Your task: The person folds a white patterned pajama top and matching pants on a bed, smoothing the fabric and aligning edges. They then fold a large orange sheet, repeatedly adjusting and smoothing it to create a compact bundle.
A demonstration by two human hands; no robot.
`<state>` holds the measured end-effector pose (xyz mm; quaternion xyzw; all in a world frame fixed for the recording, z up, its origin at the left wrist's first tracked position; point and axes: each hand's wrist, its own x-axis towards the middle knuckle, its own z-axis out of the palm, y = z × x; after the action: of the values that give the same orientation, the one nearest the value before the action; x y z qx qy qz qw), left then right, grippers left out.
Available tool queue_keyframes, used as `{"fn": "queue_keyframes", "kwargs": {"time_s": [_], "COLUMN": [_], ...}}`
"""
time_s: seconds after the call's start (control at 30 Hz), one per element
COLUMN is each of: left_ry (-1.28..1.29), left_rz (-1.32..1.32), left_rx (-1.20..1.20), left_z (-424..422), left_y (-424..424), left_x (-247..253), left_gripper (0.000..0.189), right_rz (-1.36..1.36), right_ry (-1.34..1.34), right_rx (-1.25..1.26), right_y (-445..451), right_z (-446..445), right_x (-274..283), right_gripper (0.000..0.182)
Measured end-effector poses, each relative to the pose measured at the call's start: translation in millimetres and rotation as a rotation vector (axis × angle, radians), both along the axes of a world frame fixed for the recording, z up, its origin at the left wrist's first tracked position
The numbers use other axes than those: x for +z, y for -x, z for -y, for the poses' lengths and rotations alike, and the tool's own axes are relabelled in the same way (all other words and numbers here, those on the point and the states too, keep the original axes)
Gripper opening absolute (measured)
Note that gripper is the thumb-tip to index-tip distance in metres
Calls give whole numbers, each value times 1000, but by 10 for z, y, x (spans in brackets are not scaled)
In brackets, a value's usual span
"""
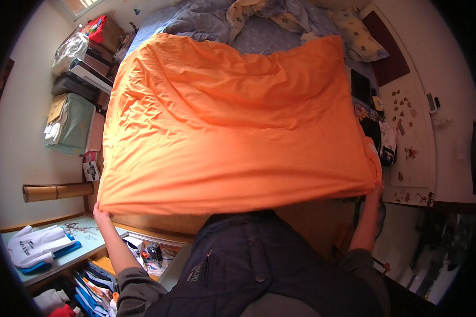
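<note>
A large orange cloth cover stretches in front of me, wrinkled across its far half and smoother along the near edge. My left hand grips its near left corner. At the near right corner, my right hand holds the cloth, with its fingers partly hidden by the orange fabric. The far part of the cover lies over a bed with a blue-grey patterned sheet. Beyond it a bunched quilt in blue-grey and pale yellow is spread at the back.
A patterned pillow lies at the far right. Stacked bags and boxes, including a green fabric bag, line the left side. A rolled mat juts from the left wall. Folded shirts rest on a cabinet at lower left, above shelved clothes.
</note>
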<state>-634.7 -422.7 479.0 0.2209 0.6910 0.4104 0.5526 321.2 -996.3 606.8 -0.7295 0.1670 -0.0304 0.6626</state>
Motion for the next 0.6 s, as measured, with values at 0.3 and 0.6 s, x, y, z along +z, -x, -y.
{"fn": "queue_keyframes", "kwargs": {"time_s": [0.3, 0.6], "left_ry": [-230, 90], "left_rz": [101, 187], "left_rx": [164, 303], "left_z": [381, 252], "left_y": [501, 544], "left_x": [1030, 317], "left_gripper": [44, 41], "right_rz": [156, 53], "right_ry": [171, 47], "right_rx": [-62, 3], "right_y": [1168, 876], "right_z": [-112, 115], "right_x": [1162, 732], "right_gripper": [39, 44]}}
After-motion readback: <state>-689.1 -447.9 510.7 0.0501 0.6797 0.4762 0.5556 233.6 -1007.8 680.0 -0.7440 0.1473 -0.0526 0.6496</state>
